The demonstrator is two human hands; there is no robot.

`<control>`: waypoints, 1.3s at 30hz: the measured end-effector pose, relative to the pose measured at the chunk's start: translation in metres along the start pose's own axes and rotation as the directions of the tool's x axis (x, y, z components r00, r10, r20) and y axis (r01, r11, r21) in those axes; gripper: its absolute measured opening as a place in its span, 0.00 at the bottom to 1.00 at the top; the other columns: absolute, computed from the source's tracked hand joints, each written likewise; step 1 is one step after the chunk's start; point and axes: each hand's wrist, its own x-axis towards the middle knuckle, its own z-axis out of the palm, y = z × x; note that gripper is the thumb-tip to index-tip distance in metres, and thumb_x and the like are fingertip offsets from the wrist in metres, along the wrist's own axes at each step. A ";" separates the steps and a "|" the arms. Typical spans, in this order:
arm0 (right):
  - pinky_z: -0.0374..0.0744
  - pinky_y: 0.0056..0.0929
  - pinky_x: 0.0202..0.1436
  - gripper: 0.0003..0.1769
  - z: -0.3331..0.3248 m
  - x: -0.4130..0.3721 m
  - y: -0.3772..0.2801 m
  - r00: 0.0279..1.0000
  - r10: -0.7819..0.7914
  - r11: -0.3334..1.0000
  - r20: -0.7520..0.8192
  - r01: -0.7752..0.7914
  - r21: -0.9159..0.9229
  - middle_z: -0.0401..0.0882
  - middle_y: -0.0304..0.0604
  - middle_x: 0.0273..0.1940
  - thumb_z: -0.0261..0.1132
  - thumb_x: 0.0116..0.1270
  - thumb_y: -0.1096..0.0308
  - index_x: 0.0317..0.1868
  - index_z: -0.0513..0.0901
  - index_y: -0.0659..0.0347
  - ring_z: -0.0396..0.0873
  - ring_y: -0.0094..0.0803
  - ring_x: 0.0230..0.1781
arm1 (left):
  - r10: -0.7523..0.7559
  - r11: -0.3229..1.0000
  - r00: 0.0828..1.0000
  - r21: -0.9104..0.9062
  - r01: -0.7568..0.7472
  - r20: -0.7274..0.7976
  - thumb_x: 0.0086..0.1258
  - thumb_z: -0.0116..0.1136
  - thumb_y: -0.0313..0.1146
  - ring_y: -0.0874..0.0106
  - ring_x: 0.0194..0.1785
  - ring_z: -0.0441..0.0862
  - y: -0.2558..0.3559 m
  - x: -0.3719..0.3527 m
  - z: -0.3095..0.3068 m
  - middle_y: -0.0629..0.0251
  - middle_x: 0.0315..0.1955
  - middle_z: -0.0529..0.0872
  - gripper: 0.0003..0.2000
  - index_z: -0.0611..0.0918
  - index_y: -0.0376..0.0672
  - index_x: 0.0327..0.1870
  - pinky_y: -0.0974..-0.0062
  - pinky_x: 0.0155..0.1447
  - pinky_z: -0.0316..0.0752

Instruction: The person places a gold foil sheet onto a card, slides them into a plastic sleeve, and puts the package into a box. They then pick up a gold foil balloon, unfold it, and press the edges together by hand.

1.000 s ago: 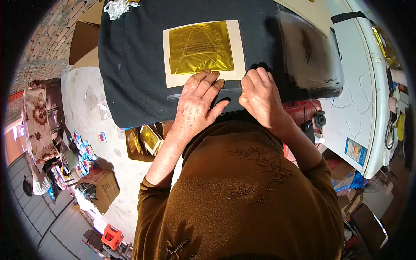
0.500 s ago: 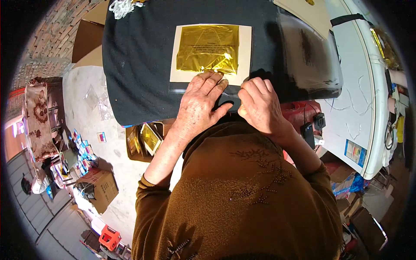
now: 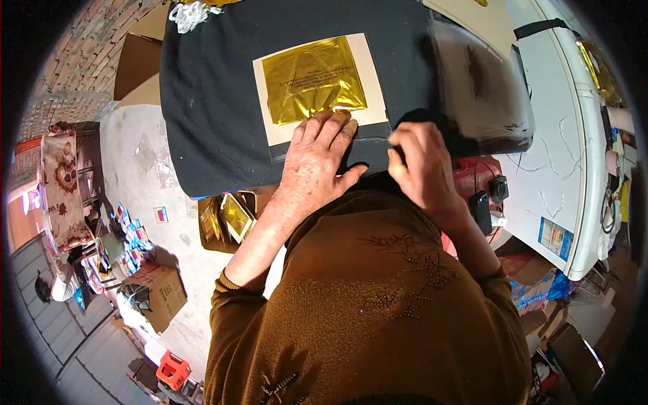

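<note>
A cream card [image 3: 375, 94] with a crinkled gold foil sheet [image 3: 312, 79] on it lies in a clear sleeve on a black cloth-covered surface [image 3: 209, 101]. It sits slightly turned. My left hand [image 3: 314, 158] lies flat on the card's near edge, fingers spread, fingertips touching the foil's lower edge. My right hand [image 3: 418, 165] is closed at the sleeve's near right corner, its fingertips pinching the clear sleeve's edge [image 3: 390, 143].
A stack of clear sleeves [image 3: 482, 81] lies on the cloth's right side, white string [image 3: 189, 13] at its far left. A white table [image 3: 547, 155] stands right. Below are an open box of gold cards [image 3: 229, 216], a cardboard box [image 3: 158, 290] and a red object [image 3: 472, 175].
The card and foil have turned and shifted left. My right hand moved right and closed on the sleeve's corner. My left hand stayed pressed on the near edge.
</note>
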 end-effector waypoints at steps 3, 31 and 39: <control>0.77 0.42 0.51 0.14 -0.002 0.009 0.008 0.997 -0.026 0.997 0.070 0.030 -0.064 0.76 0.45 0.44 0.74 0.57 0.74 0.44 0.82 0.62 0.77 0.44 0.45 | -0.013 1.000 1.000 -0.005 0.013 0.001 0.59 0.76 0.47 0.52 0.70 0.73 0.002 0.000 0.000 0.54 0.66 0.79 0.36 0.80 0.37 0.67 0.53 0.73 0.70; 0.77 0.39 0.65 0.05 -0.009 -0.014 -0.029 0.913 -0.008 0.214 0.407 -0.396 0.893 0.87 0.49 0.49 0.57 0.72 0.80 0.41 0.72 0.61 0.83 0.39 0.62 | 0.060 0.979 0.983 -0.203 -0.024 0.172 0.58 0.77 0.39 0.51 0.74 0.70 -0.014 0.002 -0.022 0.53 0.71 0.74 0.47 0.66 0.44 0.81 0.54 0.78 0.66; 0.84 0.40 0.47 0.06 -0.055 -0.019 -0.045 0.905 -0.033 -0.439 0.424 -0.394 0.807 0.78 0.45 0.34 0.56 0.82 0.71 0.43 0.70 0.60 0.83 0.36 0.35 | 0.125 0.967 0.970 -0.244 -0.071 0.210 0.55 0.79 0.34 0.52 0.83 0.61 -0.028 -0.003 -0.020 0.56 0.77 0.70 0.46 0.68 0.44 0.79 0.54 0.84 0.60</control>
